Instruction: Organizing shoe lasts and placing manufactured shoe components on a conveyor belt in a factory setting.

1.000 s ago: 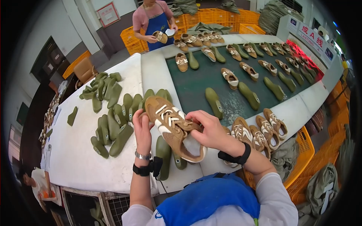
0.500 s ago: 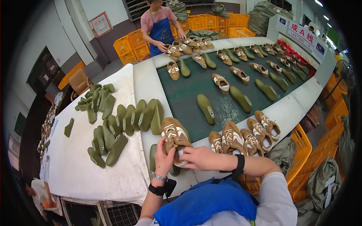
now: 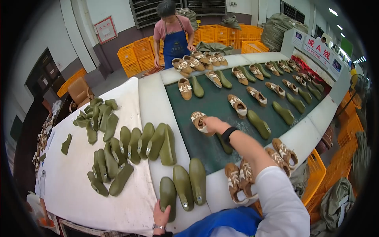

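Observation:
My right hand (image 3: 215, 125) reaches over the dark green belt (image 3: 185, 146), its fingers in the opening of a brown sneaker (image 3: 197, 119) with white stripes. That shoe is at the belt's near left side, beside a green shoe last (image 3: 225, 144) partly hidden by my forearm. Down at the table's front, my left hand (image 3: 161, 215) grips the lower end of another green shoe last (image 3: 168, 193). Two more lasts (image 3: 183, 187) stand just right of it. Several brown sneakers (image 3: 234, 181) rest on the white ledge under my right forearm, which covers part of them.
Many green lasts (image 3: 122, 173) cover part of the white cloth (image 3: 75, 173) at left. Sneakers and lasts sit in rows along the belt. Across it stands a co-worker in a blue apron (image 3: 176, 45), near piled sneakers (image 3: 193, 65). Orange crates (image 3: 316, 170) stand at right.
The sneaker both hands held near me is now over the belt in my right hand. My left hand has let go of it and taken a shoe last. The co-worker has straightened up.

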Motion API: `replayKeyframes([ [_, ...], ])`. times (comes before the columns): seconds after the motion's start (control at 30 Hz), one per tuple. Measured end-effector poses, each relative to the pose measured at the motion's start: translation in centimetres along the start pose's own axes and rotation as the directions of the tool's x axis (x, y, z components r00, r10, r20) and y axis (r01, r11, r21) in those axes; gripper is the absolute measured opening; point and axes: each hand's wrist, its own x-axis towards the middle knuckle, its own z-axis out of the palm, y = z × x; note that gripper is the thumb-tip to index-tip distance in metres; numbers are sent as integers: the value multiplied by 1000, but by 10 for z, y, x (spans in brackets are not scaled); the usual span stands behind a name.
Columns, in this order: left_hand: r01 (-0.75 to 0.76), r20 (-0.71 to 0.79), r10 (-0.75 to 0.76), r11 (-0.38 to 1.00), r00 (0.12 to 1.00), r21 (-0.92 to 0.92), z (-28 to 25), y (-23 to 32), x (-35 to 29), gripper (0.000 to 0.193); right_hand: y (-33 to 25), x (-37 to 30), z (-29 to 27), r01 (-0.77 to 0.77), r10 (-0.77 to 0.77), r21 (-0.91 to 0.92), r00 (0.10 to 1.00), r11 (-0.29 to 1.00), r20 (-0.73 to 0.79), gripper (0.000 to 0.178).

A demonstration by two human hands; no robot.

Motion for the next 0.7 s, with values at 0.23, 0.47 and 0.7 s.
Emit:
replayKeyframes([
  [0.23, 84, -68, -92, 989, 993, -119, 1, 12, -21, 55, 10, 43, 85, -247, 285, 234, 948, 940, -145, 30],
  [0.47, 174, -11, -177, 974, 984, -143, -3, 33, -16, 53, 32, 36, 101, -154, 148, 142, 987, 978, 57, 42],
  [0.7, -7, -79, -10, 978, 997, -210, 10, -3, 2, 59, -55, -11, 4, 297, -320, 132, 923, 946, 214, 39],
])
